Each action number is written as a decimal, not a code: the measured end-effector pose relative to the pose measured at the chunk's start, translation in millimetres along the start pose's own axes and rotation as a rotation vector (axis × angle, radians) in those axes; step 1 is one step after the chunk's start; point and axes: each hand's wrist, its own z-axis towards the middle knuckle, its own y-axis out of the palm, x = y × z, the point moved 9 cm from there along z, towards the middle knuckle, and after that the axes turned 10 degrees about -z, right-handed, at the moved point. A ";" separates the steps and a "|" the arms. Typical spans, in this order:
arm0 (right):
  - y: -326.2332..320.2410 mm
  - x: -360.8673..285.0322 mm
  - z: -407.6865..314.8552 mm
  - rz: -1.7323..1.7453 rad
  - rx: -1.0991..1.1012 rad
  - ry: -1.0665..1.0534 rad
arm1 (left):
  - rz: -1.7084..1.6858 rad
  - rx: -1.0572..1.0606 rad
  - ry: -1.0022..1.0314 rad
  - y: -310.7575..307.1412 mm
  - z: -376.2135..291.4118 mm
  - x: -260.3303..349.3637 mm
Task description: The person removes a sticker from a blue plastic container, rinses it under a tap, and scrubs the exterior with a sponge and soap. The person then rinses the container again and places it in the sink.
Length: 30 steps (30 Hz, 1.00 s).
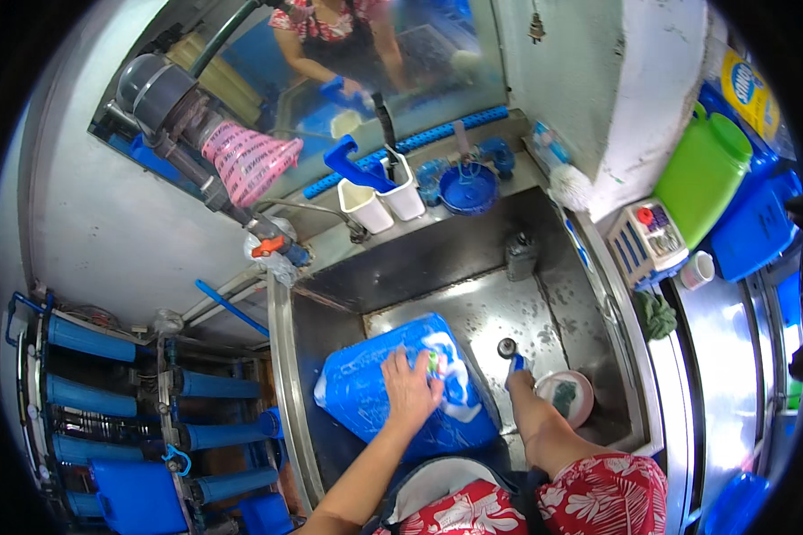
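Observation:
A blue plastic jug (368,381) lies on its side in a deep stainless steel sink (468,294), with white suds on its right part. My left hand (408,391) rests on the jug, fingers curled around a small green and pink scrubbing pad (436,364). Beside the jug's right side, my right hand (520,381) is closed on a blue object, perhaps the jug's handle or a tool; which one I cannot tell. Right of that hand stands a pink bowl (583,411) of whitish liquid, holding a dark green scouring pad (564,398).
A dark bottle (522,257) stands in the sink's far corner. White containers (368,210), a blue basin (469,189) and a white brush (571,187) line the back ledge. An orange-handled valve (268,247) is at the left. Green (706,174) and blue jugs stand at right.

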 end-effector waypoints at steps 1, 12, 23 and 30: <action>2.7 -0.5 -6.6 -0.111 -0.019 -0.002 | -0.035 0.042 0.012 -4.7 -5.5 3.2; 24.6 2.4 -50.1 -0.932 -0.105 -0.165 | -0.132 -0.235 -0.094 5.2 13.2 15.9; 14.5 -17.3 -110.1 -1.295 0.245 -0.612 | -0.119 -0.282 -0.298 10.6 9.6 -65.7; -65.5 -77.5 -195.9 -0.933 0.178 -1.128 | -0.210 -0.308 -0.289 14.7 2.5 -84.0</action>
